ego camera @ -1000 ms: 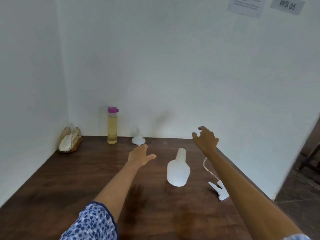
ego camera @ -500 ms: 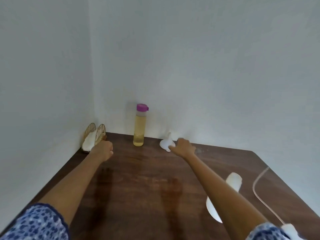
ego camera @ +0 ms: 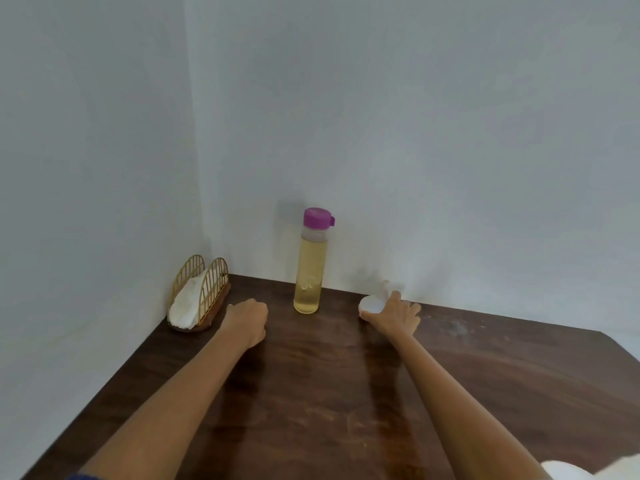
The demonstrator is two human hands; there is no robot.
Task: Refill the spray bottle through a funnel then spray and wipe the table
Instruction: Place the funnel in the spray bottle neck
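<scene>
A tall clear bottle (ego camera: 310, 268) with a purple cap, holding yellow liquid, stands upright against the back wall. To its right a small white funnel (ego camera: 371, 302) rests upside down on the dark wooden table (ego camera: 311, 393). My right hand (ego camera: 396, 315) lies over the funnel, its fingers curled around the rim. My left hand (ego camera: 247, 322) rests as a loose fist on the table, left of the bottle and holding nothing. A white part of the spray bottle (ego camera: 568, 472) shows at the bottom right edge, mostly cut off.
A gold wire holder (ego camera: 199, 292) with a white cloth in it stands in the back left corner. White walls close the table at the back and left. The table's right corner is cut off at an angle.
My right hand has reached further and closed around the funnel. My left hand has moved slightly toward the bottle. The view has shifted left, so the spray bottle is nearly out of frame.
</scene>
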